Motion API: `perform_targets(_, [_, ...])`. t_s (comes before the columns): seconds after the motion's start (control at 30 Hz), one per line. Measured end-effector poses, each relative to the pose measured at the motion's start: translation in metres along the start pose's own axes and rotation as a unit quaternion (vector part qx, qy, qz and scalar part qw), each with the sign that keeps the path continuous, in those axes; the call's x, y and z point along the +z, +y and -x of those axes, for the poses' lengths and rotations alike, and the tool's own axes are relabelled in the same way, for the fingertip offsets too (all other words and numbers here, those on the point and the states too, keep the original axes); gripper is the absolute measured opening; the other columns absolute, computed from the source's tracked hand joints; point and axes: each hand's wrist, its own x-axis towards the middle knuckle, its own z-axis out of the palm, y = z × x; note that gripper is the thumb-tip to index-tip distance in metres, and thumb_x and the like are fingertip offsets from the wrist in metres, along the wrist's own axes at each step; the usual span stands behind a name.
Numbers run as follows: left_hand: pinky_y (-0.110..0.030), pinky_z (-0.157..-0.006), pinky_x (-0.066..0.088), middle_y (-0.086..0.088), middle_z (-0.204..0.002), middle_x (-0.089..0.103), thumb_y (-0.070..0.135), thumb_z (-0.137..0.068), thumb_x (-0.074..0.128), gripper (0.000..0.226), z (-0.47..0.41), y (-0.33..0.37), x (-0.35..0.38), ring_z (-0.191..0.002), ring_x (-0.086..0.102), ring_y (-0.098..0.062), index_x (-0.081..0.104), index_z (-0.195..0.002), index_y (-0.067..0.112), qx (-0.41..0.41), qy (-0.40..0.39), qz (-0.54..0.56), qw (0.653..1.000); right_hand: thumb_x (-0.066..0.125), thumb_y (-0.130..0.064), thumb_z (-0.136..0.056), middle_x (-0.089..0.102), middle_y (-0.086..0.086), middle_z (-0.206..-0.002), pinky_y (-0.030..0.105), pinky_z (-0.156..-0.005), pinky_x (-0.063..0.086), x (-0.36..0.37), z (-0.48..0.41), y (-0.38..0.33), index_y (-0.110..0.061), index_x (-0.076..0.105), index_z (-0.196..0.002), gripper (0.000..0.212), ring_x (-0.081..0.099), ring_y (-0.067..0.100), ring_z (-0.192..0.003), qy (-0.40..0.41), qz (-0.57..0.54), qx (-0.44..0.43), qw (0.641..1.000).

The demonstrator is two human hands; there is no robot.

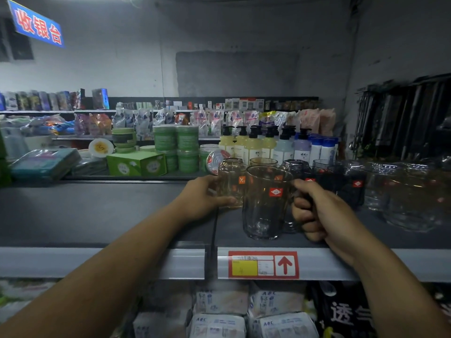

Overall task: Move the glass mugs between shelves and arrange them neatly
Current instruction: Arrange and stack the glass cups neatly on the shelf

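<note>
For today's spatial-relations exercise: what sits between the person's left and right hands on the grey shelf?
The smaller orange-labelled glass, gripped by the left hand, and the taller red-labelled glass mug, held by the right hand. Head view.

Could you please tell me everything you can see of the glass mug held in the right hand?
The glass mug is tall, clear and empty, with faint vertical facets on its wall and a thick base. A red diamond sticker sits on its upper front. It stands upright near the front edge of the grey shelf; whether its base rests there I cannot tell. The right hand grips its handle, fingers curled round it.
</note>
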Motion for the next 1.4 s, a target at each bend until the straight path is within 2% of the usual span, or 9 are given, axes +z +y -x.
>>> perform_targets(0.1, [-0.037, -0.094, 0.056, 0.004, -0.110, 0.073, 0.048, -0.077, 0.084, 0.063, 0.004, 0.004, -0.001, -0.096, 0.069, -0.012, 0.063, -0.130, 0.022, -0.003, 0.016, 0.001, 1.000, 0.052, -0.052, -0.096, 0.028, -0.002, -0.059, 0.026, -0.049, 0.008, 0.002, 0.001, 0.000, -0.027, 0.034, -0.063, 0.045, 0.013, 0.012, -0.048, 0.007, 0.003, 0.002, 1.000])
perform_targets(0.27, [-0.018, -0.072, 0.051, -0.003, -0.101, 0.063, 0.028, -0.092, 0.072, 0.023, 0.027, 0.030, -0.016, -0.077, 0.059, -0.005, 0.068, -0.111, 0.016, 0.113, 0.242, 0.009, 0.964, 0.053, -0.053, -0.095, 0.026, -0.002, -0.062, 0.027, -0.050, 0.007, 0.004, 0.002, -0.004, -0.028, 0.033, -0.065, 0.044, 0.011, 0.013, -0.050, 0.024, 0.001, 0.019, 1.000])
perform_targets(0.33, [-0.021, -0.073, 0.054, 0.003, -0.099, 0.068, 0.038, -0.093, 0.067, 0.026, 0.045, 0.049, -0.020, -0.083, 0.065, -0.007, 0.066, -0.113, 0.022, 0.127, 0.180, 0.096, 0.971, 0.054, -0.054, -0.094, 0.026, -0.002, -0.063, 0.027, -0.051, 0.006, 0.005, 0.003, -0.006, -0.028, 0.033, -0.065, 0.043, 0.011, 0.013, -0.051, 0.025, 0.005, 0.026, 0.999])
perform_targets(0.43, [-0.023, -0.090, 0.055, 0.015, -0.117, 0.069, 0.063, -0.078, 0.073, 0.067, 0.067, 0.069, -0.010, -0.101, 0.067, 0.005, 0.051, -0.134, 0.034, 0.076, -0.084, 0.187, 0.976, 0.054, -0.054, -0.093, 0.030, -0.004, -0.061, 0.026, -0.049, 0.008, 0.006, 0.005, -0.008, -0.028, 0.037, -0.063, 0.043, 0.014, 0.012, -0.049, 0.035, 0.009, 0.038, 0.999])
perform_targets(0.53, [-0.038, -0.098, 0.055, 0.014, -0.120, 0.072, 0.057, -0.068, 0.086, 0.077, 0.065, 0.070, 0.009, -0.107, 0.070, -0.003, 0.051, -0.134, 0.036, 0.065, -0.167, 0.207, 0.962, 0.052, -0.053, -0.094, 0.036, -0.004, -0.061, 0.026, -0.046, 0.010, 0.003, 0.007, -0.016, -0.027, 0.042, -0.064, 0.042, 0.017, 0.011, -0.047, 0.010, 0.016, 0.059, 0.998])
perform_targets(0.77, [-0.041, -0.093, 0.058, 0.010, -0.105, 0.078, 0.053, -0.045, 0.097, 0.090, 0.060, 0.100, 0.039, -0.096, 0.075, -0.007, 0.062, -0.123, 0.027, 0.052, -0.054, 0.242, 0.967, 0.058, -0.047, -0.099, 0.068, 0.003, -0.096, 0.030, -0.049, 0.042, -0.013, 0.029, -0.034, -0.017, 0.059, -0.110, 0.032, 0.053, 0.017, -0.055, 0.120, 0.100, -0.005, 0.988])
perform_targets(0.97, [-0.025, -0.081, 0.052, 0.015, -0.109, 0.071, 0.051, -0.055, 0.093, 0.079, 0.087, 0.189, 0.085, -0.096, 0.068, -0.002, 0.058, -0.123, 0.033, 0.073, 0.063, 0.254, 0.962, 0.064, -0.049, -0.091, 0.060, -0.008, -0.117, 0.030, -0.083, 0.054, -0.076, 0.090, -0.029, -0.037, 0.053, -0.117, 0.031, 0.064, 0.007, -0.095, 0.271, 0.213, -0.159, 0.925])
perform_targets(1.17, [-0.013, -0.070, 0.049, 0.015, -0.104, 0.070, 0.039, -0.064, 0.092, 0.068, 0.117, 0.294, 0.181, -0.085, 0.066, 0.009, 0.057, -0.121, 0.029, 0.096, 0.104, 0.322, 0.936, 0.059, -0.046, -0.098, 0.055, -0.015, -0.119, 0.005, -0.081, 0.045, -0.186, 0.166, -0.040, -0.034, 0.063, -0.119, 0.025, 0.057, -0.008, -0.100, 0.252, 0.255, -0.209, 0.910])
perform_targets(1.4, [-0.009, -0.077, 0.051, 0.015, -0.106, 0.067, 0.025, -0.073, 0.088, 0.058, 0.119, 0.405, 0.301, -0.092, 0.065, 0.008, 0.049, -0.113, 0.038, 0.122, 0.103, 0.321, 0.933, 0.059, -0.064, -0.089, 0.054, -0.017, -0.128, 0.029, -0.098, 0.052, -0.307, 0.208, -0.049, -0.035, 0.055, -0.135, 0.054, 0.059, -0.002, -0.111, 0.207, 0.261, -0.134, 0.933])
